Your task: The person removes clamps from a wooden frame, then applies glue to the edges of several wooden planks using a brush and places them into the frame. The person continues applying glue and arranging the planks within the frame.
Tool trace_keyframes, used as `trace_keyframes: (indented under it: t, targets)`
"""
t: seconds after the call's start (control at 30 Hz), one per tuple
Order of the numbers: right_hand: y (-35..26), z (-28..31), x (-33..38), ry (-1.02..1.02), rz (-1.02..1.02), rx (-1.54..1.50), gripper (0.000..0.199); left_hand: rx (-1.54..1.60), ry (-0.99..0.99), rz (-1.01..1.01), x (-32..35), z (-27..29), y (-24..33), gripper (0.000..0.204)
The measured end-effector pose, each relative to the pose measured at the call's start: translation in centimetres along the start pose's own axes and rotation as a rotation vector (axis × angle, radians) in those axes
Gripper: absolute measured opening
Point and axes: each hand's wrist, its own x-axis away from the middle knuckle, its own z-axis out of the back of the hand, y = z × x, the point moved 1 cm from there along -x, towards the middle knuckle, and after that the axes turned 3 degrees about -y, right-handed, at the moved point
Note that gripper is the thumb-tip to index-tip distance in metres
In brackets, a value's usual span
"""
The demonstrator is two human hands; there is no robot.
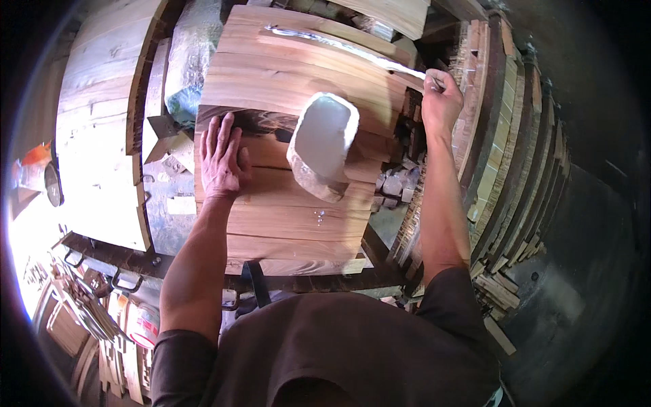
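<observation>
My right hand point(442, 102) is closed round the end of a thin stick point(407, 70) at the far right of the wooden boards point(264, 220). A long white streak runs left from it across the far boards; I cannot tell where the stick ends and white smear on the wood begins. My left hand point(224, 159) lies flat on the boards at their left edge, fingers stretched out, beside a dark-grained piece. Between my hands stands an open white-rimmed tub point(295, 150) with thick white stuff like glue inside. A few white drops dot the wood below it.
To the left lies another pale wood panel point(98, 136). Stacked boards and strips point(508, 146) lean along the right. Wood offcuts point(397, 183) fill the gap beside the boards. A dark metal bench edge point(180, 270) runs in front of me. A white bucket point(144, 325) stands lower left.
</observation>
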Motion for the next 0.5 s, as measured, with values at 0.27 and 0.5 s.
trace_keyframes:
  t: [0.27, 0.5]
  targets:
    - [5.9, 4.9, -0.9, 0.175, 0.051, 0.243, 0.011, -0.041, 0.007, -0.038, 0.1, -0.5, -0.2, 0.044]
    - [6.7, 7.8, -1.4, 0.203, 0.050, 0.561, 0.024, -0.024, -0.002, -0.022, 0.0, -0.1, 0.1, 0.044]
